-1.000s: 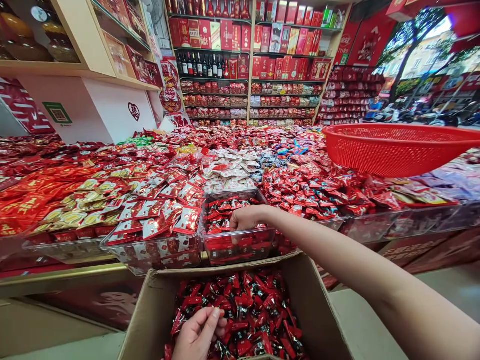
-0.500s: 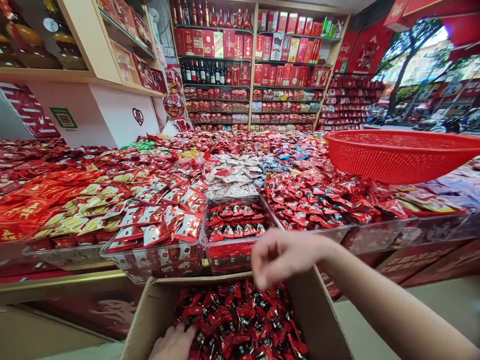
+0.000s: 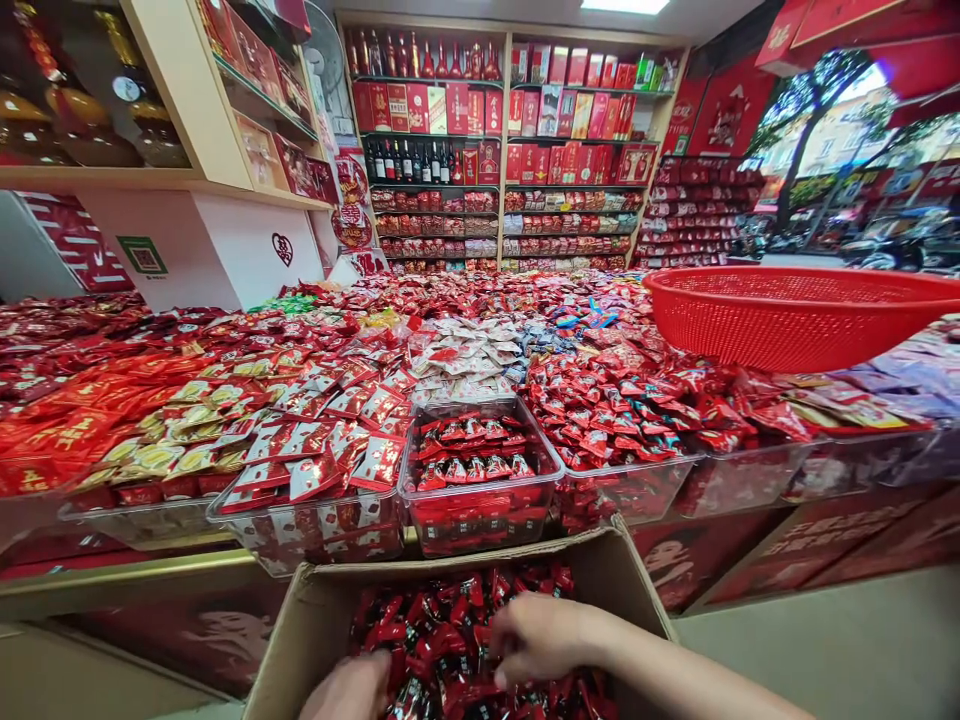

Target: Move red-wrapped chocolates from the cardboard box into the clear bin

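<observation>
A cardboard box point(image 3: 279, 640) full of small red-and-black wrapped candies point(image 3: 442, 640) stands open in front of me. My left hand point(image 3: 349, 688) is at the left side of the box, its fingertips among the candies and smeared by motion. Right of the middle, my right hand point(image 3: 546, 635) reaches down onto the candies with curled fingers; whatever lies between the fingertips is hidden. Just beyond the box sits a clear plastic bin point(image 3: 480, 492), where similar red candies point(image 3: 474, 468) lie in rows, lower than the rim.
Clear bins heaped with red-and-white packets point(image 3: 322, 440) and red packets point(image 3: 615, 400) flank the middle bin. A red plastic basket point(image 3: 795, 315) rests on the goods at the right. Shelves point(image 3: 506, 150) with bottles and boxes line the back. A cabinet point(image 3: 187, 160) overhangs the left.
My right hand has come down from above the clear bin's front edge into the box of candies. My left hand stays at the box's left side. The view has tilted slightly up.
</observation>
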A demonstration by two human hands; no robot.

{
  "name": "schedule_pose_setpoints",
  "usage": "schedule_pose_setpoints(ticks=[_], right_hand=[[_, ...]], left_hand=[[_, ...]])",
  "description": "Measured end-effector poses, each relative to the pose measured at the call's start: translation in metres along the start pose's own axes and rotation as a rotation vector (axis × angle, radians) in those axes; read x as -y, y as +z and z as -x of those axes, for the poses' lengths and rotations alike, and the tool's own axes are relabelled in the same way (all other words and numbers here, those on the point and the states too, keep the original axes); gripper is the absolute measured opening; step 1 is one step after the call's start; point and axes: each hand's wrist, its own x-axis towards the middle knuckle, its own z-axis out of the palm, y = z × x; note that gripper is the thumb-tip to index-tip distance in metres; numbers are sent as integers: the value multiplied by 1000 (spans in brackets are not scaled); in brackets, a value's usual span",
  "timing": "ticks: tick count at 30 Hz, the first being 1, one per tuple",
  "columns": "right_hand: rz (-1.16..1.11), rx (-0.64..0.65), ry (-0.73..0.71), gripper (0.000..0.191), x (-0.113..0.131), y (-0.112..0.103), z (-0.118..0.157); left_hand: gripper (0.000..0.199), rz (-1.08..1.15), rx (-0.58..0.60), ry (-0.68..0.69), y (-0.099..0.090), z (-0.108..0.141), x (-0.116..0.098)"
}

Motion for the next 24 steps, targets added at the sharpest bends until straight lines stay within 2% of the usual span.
schedule_pose_setpoints(ticks=[3,7,10,12,15,20,22,24], right_hand=[[-245,-221,-63,33,22,2,2],[-476,-469,-77,37,47,14,-3],[-545,-693,-76,38,53,18,-5],[-572,-776,-86,37,51,17,-2],[-659,-794,-118,34,49,14,3],[-835,-604,-251,25,54,14,14],[-763,-636,-288,19,56,14,18],[-584,-750,-356,12,57,12,22]], left_hand=[[15,305,-97,89,-14,6,-28],[26,628,-144,108,-18,11,-65],[24,890,-186,115,-16,15,-81],[23,1066,-209,110,-15,18,-86],[22,1159,-249,107,-15,20,-90],[19,1153,-306,163,-13,23,-92],[21,1176,-338,174,-13,25,-94],[23,1282,-370,128,-15,28,-97]])
